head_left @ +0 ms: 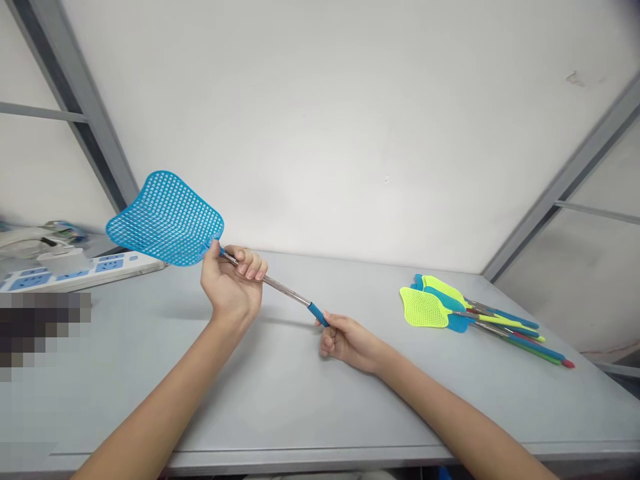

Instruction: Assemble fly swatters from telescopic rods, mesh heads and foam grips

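Observation:
A blue fly swatter (167, 220) with a metal shaft and a blue grip is held up above the table, its mesh head toward the upper left. My left hand (234, 283) is closed around the shaft just below the head, thumb against the base of the mesh. At the other end, my right hand (347, 339) pinches the blue grip between thumb and fingers. To the right, a pile of fly swatters (425, 309) with yellow-green and blue heads lies on the table, handles pointing right.
The grey table (280, 407) runs back to a white wall (325, 120). On the left lies a white power strip (115, 267) with blue sockets and a plugged-in adapter. Grey metal frame posts (565, 180) stand at both sides. A pixelated patch covers the lower left.

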The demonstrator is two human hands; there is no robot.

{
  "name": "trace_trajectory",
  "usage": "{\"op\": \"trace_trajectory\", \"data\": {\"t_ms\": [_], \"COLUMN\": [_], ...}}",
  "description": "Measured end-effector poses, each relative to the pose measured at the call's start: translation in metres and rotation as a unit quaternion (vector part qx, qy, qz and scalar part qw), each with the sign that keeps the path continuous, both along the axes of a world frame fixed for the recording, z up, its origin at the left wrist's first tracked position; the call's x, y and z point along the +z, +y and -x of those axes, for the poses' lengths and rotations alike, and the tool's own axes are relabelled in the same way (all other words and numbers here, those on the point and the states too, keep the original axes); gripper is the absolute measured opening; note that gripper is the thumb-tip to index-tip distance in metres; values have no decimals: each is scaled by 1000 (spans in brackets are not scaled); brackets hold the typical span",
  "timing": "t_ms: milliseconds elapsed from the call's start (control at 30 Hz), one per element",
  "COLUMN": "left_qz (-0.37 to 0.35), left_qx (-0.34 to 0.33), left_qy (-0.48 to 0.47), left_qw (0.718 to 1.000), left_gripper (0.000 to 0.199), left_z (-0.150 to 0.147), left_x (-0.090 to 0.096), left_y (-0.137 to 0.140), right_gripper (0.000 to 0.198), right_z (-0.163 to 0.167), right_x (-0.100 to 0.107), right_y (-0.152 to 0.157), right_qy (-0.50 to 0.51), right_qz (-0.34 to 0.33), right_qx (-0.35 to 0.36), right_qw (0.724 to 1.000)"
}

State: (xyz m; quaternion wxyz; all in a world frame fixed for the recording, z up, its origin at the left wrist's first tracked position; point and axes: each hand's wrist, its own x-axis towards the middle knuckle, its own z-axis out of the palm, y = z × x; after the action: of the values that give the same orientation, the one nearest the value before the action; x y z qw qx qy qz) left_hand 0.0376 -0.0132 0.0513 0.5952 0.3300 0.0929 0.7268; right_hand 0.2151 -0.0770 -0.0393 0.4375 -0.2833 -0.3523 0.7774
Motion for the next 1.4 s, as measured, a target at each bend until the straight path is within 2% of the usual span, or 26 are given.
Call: {"op": "trace_trajectory", "data": {"t_ms": [767, 967, 1167, 1400], "left_qz": [15, 28, 65, 59], "left_qx": [-28, -54, -78, -81], "left_qy": [36, 53, 115, 131], "left_qw": [999, 997, 988, 986], "left_gripper": [31, 30, 29, 25], "left_z": [-8, -22, -38, -37], "left_x": [-3, -15, -32, -35], "left_y": [-3, -9, -15, -14], "right_gripper": [21, 22, 21, 20], "right_z": [2, 3, 2, 2], "right_x": [-1, -1, 0, 1], "right_y": [0, 0, -1, -1], "right_qy": [-8, -7, -2, -2], "right_qz": [4, 10, 13, 17], "right_qx": [-26, -30, -35, -39], "right_qw": [1000, 999, 999, 999]}}
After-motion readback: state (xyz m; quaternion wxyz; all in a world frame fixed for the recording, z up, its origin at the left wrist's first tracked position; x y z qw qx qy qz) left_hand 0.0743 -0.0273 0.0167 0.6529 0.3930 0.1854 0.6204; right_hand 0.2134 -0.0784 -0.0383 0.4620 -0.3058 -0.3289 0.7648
